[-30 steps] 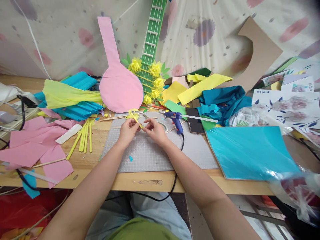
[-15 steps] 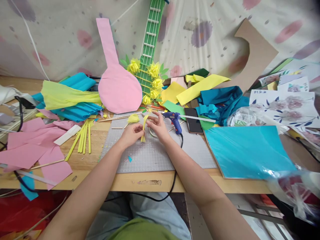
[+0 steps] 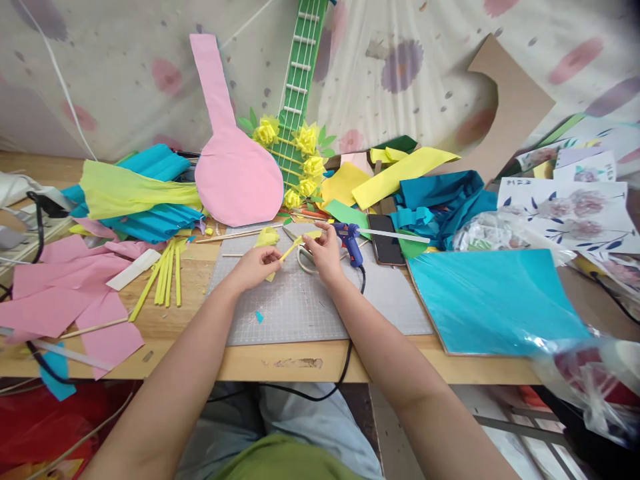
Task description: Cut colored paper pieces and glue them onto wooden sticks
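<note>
A narrow yellow paper strip is stretched between my two hands above the grey cutting mat. My left hand pinches its lower left end, and my right hand grips the upper right end. Just beyond my left fingers is a yellow paper piece. Scissors with pale handles lie partly hidden by my right hand. To the right of that hand rests a blue glue gun with a clear glue stick in its back.
Behind the mat stand a pink paper lute shape and a green stringed shape with yellow flowers. Yellow strips and pink paper lie left. A phone and a blue sheet lie right.
The yellow strip has turned from nearly upright to slanting and stretched out. My left hand has shifted slightly left, my right hand slightly right, so they are farther apart.
</note>
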A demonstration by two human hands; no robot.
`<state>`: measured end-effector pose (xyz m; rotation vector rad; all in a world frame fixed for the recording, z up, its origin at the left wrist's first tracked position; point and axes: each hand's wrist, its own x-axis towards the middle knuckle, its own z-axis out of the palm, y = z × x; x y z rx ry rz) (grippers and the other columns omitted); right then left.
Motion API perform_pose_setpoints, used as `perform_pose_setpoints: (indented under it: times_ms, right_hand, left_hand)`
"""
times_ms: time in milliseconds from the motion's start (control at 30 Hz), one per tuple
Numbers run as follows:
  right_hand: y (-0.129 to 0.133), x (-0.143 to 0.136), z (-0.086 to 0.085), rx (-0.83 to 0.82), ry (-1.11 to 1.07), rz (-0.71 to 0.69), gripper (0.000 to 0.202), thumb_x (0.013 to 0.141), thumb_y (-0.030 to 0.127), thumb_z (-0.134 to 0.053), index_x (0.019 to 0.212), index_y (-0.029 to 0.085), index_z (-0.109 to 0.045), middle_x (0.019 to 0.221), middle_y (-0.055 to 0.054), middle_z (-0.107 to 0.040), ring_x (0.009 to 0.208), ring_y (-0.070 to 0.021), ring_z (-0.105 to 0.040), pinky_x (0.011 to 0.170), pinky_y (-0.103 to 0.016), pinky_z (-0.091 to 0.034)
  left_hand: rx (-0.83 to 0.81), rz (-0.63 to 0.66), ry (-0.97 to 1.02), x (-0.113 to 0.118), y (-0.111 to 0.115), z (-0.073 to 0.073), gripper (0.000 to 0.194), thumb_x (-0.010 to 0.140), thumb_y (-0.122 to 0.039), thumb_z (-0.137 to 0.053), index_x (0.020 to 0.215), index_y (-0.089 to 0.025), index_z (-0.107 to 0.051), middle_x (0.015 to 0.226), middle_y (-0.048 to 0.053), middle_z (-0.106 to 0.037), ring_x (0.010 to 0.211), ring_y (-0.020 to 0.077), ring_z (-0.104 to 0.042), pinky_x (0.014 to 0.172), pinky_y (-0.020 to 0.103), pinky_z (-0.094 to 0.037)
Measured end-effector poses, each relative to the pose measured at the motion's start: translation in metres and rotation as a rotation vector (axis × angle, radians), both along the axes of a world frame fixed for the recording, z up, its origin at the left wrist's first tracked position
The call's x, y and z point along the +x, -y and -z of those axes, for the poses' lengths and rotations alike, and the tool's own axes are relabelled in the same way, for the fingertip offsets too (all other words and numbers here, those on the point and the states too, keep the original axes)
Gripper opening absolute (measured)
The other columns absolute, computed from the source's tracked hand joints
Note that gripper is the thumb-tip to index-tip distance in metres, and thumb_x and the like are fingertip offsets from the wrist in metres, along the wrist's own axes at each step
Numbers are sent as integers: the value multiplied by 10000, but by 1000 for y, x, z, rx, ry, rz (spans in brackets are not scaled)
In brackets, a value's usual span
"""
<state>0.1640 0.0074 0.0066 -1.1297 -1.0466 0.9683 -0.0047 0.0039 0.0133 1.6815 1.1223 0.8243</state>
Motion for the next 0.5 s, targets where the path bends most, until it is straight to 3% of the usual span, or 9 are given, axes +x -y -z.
perform_pose_setpoints:
  times_ms: [133,233,500]
  right_hand:
    - [3,0,0,7,-129,-231,553,625,331,-659,1084,245,-361,787,31,-585,704,-110,-575,685,-274,-466]
    - [4,-3,-1,6,-171,-387,605,570,268,-698,1079,243,-373,750,45,-594,690,-103,-567,672,-258,-453]
    - [4,-5,-1,-2,-241,-303,654,547,230,-677,1115,243,-353,654,91,-525,583,-81,-507,595,-238,-429]
  left_hand:
    - [-121,-9,122,-1,1,-7,143,578,-263,-622,668,-152,-613,592,2,-611,553,130,-533,526,231,-376]
    - [-153,-6,156,-1,2,-10,150,568,-266,-629,659,-148,-611,588,5,-611,546,127,-528,523,230,-373]
    - [-204,63,132,0,3,-11,181,580,-298,-628,688,-153,-626,600,16,-615,514,118,-502,473,223,-338]
